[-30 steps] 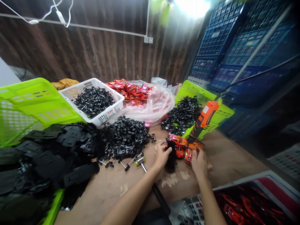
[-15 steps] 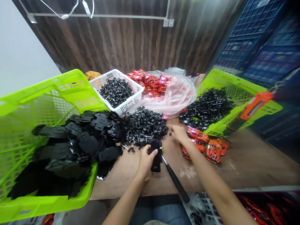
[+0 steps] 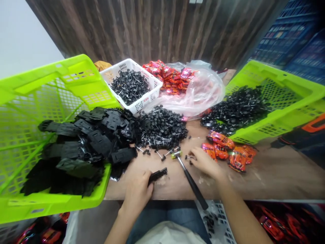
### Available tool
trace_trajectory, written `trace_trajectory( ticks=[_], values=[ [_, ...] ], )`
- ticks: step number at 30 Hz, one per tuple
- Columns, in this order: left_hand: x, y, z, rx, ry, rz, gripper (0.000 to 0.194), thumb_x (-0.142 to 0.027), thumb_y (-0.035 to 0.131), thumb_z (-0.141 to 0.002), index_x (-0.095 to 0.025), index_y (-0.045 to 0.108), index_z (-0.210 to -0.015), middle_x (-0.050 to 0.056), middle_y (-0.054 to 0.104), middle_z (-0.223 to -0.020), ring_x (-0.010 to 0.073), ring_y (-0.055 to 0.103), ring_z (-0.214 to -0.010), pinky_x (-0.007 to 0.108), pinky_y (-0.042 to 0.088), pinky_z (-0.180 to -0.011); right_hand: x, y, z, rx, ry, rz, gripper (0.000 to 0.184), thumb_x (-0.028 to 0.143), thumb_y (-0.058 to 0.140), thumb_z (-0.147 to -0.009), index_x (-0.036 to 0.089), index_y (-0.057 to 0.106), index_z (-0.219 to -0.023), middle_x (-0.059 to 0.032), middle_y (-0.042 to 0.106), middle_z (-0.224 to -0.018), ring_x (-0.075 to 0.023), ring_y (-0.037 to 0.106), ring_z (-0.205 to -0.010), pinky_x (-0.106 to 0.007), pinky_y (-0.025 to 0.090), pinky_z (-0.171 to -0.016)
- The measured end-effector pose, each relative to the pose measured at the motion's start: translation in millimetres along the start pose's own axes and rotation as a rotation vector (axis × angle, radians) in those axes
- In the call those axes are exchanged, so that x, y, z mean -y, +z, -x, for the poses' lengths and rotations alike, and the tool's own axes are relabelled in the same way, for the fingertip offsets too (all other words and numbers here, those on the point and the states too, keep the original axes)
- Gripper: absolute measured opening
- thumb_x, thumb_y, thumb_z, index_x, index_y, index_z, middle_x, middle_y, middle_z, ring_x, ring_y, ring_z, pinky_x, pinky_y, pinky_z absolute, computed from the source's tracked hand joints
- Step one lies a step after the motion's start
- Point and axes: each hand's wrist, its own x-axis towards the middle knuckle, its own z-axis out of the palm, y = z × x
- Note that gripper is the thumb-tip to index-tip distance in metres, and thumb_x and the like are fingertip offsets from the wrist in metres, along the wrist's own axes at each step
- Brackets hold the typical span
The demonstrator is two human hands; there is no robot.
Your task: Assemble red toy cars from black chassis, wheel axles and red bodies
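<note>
A: Where's the black base (image 3: 157,175), & which step?
B: L hand (image 3: 139,189) grasping it by one end, over near side of bench (image 3: 174,186); R hand (image 3: 204,162) at wheel axle (image 3: 187,157) beside hammer (image 3: 194,188), can't tell if pinched; prob the pick-up step
A: Next move needs?
B: Firm R grip on axle, base held steady

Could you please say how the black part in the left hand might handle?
The black part is probably stiff, since it juts from the left hand without sagging. It seems light, being held one-handed. Its straight-edged shape may resist rolling.
</note>
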Motion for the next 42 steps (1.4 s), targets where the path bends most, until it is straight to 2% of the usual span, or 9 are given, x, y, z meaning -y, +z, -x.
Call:
trace_trajectory(
  ticks=[4,7,10,12,16,19,31,37,42],
  values=[
    [-7,7.3,-11,0.037,-0.137,0.194,0.016,-0.031,0.053,-0.082,-0.018,0.063,-0.082,0.009,0.068,-0.077,0.0251,0.063,-0.077,0.032,0.045,-0.068,-23,14,15,-0.039,-0.052,-0.083,0.014,0.016,0.059,-0.076,0.016,0.060,-0.090,-0.0074,0.062,-0.093,-0.0213,0.056,-0.091,-0.030,0.042,-0.080],
    [-16,16.8,-19,-0.021,-0.276,0.693,0.020,-0.031,0.061,-0.075,-0.018,0.058,-0.089,0.005,0.067,-0.076,0.0225,0.065,-0.070,0.030,0.047,-0.062,-28,25,21,-0.153,-0.115,-0.101,0.015,0.022,0.061,-0.077,0.017,0.059,-0.091,-0.0071,0.062,-0.093,-0.0231,0.056,-0.092,-0.033,0.041,-0.082],
    [-27,26.8,-22,0.041,-0.385,1.255,0.040,-0.036,0.068,-0.070,-0.020,0.047,-0.100,0.001,0.064,-0.077,0.0211,0.066,-0.060,0.032,0.051,-0.055,-14,25,27,-0.349,-0.130,-0.098,0.014,0.024,0.061,-0.078,0.017,0.060,-0.090,-0.0070,0.063,-0.087,-0.0242,0.057,-0.088,-0.037,0.040,-0.083],
    [-35,33.3,-22,0.058,-0.427,1.367,0.041,-0.039,0.067,-0.070,-0.020,0.045,-0.099,0.000,0.063,-0.077,0.0203,0.065,-0.056,0.032,0.052,-0.052,7,22,34,-0.519,-0.151,-0.193,0.016,0.025,0.059,-0.081,0.017,0.060,-0.095,-0.0074,0.065,-0.089,-0.0229,0.059,-0.087,-0.036,0.039,-0.082],
    [-45,41.5,-21,-0.057,-0.298,1.153,0.023,-0.033,0.064,-0.075,-0.017,0.054,-0.087,0.001,0.063,-0.075,0.0170,0.064,-0.065,0.027,0.050,-0.059,62,25,49,-0.637,-0.322,-0.305,0.027,0.026,0.058,-0.085,0.018,0.059,-0.111,-0.0075,0.067,-0.099,-0.0203,0.060,-0.094,-0.035,0.035,-0.085],
    [-45,41.4,-21,-0.128,-0.183,0.969,0.012,-0.027,0.059,-0.079,-0.015,0.059,-0.082,0.002,0.064,-0.076,0.0154,0.061,-0.072,0.023,0.047,-0.063,86,35,52,-0.694,-0.316,-0.262,0.027,0.025,0.054,-0.088,0.017,0.060,-0.113,-0.0077,0.068,-0.098,-0.0197,0.061,-0.093,-0.037,0.030,-0.086],
    [-38,38.5,-14,-0.128,-0.132,0.763,0.010,-0.024,0.052,-0.084,-0.017,0.059,-0.086,0.001,0.062,-0.074,0.0148,0.058,-0.066,0.023,0.042,-0.059,108,59,44,-0.661,-0.174,-0.301,0.026,0.009,0.049,-0.085,0.018,0.060,-0.107,-0.0085,0.068,-0.097,-0.0225,0.059,-0.097,-0.043,0.025,-0.093],
    [-16,27.3,-7,-0.069,-0.207,0.994,0.016,-0.032,0.059,-0.080,-0.016,0.059,-0.085,0.002,0.061,-0.077,0.0172,0.059,-0.072,0.024,0.048,-0.061,112,52,28,-0.353,-0.203,-0.684,0.048,0.006,0.047,-0.075,0.021,0.053,-0.120,-0.0097,0.059,-0.116,-0.0230,0.055,-0.108,-0.038,0.043,-0.090],
    [1,20.1,1,-0.070,-0.203,1.006,0.019,-0.033,0.063,-0.078,-0.015,0.061,-0.082,0.001,0.060,-0.073,0.0158,0.058,-0.070,0.024,0.048,-0.063,120,45,18,-0.140,-0.198,-0.837,0.036,0.008,0.051,-0.068,0.021,0.058,-0.101,-0.0041,0.063,-0.098,-0.0206,0.059,-0.094,-0.034,0.047,-0.086]
  ],
)
